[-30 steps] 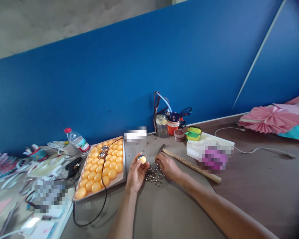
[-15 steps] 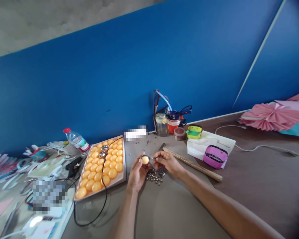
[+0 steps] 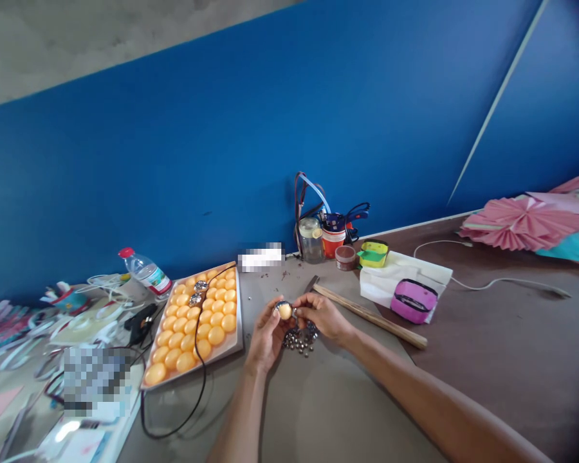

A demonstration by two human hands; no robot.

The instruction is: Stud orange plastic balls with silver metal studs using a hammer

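My left hand is closed round an orange ping-pong ball with shiny silver studs along its upper edge. Right beside the ball, my right hand pinches a small silver piece between thumb and fingertips; it looks like a stud but is too small to be sure. Beneath both hands lies a pile of small shiny silver studs, partly covered by the fingers. To the left, a shallow box holds rows of orange balls, and two silver-covered balls sit among them.
A hammer lies right of my hands. Behind stand a glass jar, an orange cup of tools and a brown tub. A purple pouch rests on white cloth. A black cable crosses the box; a bottle leans behind.
My right fingers have come closer to the ball, which has turned slightly in my left hand and shows more silver on top. The whole view has shifted a little.
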